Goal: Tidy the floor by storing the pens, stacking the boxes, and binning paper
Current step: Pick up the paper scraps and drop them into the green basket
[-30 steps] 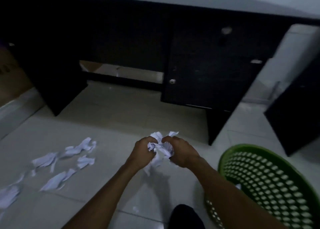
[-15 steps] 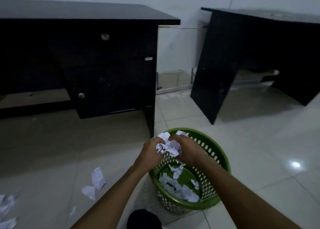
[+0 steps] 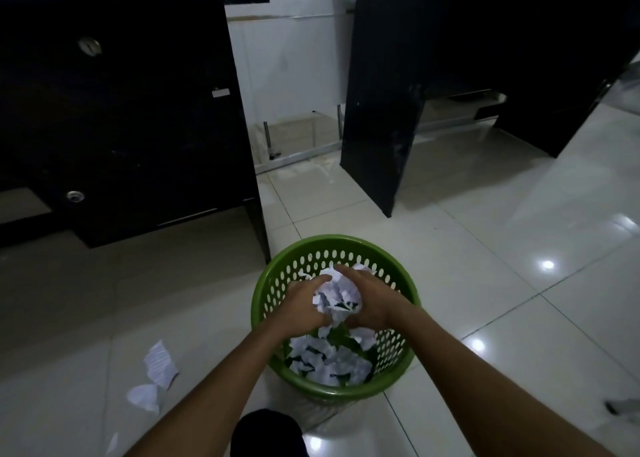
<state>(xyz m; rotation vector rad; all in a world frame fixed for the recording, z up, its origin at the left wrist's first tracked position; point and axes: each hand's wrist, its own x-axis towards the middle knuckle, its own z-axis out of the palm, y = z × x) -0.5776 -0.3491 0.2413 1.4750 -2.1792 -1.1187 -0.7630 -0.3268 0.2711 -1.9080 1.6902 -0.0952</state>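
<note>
A bunch of crumpled white paper scraps [image 3: 337,295] is held between both my hands directly above the green perforated basket [image 3: 273,285]. My left hand [image 3: 301,306] grips the bunch from the left and my right hand [image 3: 369,300] grips it from the right. Inside the basket lie several white paper scraps [image 3: 329,359]. Two more torn paper scraps [image 3: 157,363] lie on the tiled floor to the left of the basket. No pens or boxes are in view.
A black desk with a drawer unit [image 3: 121,110] stands at the back left, its leg close behind the basket. A second black desk [image 3: 467,58] stands at the back right. Glossy white floor tiles [image 3: 502,300] spread to the right. A small grey object [image 3: 623,408] lies at the right edge.
My view has swung right from the scattered paper to the basket. Both hands have carried the paper bunch from beside the basket to right over its opening.
</note>
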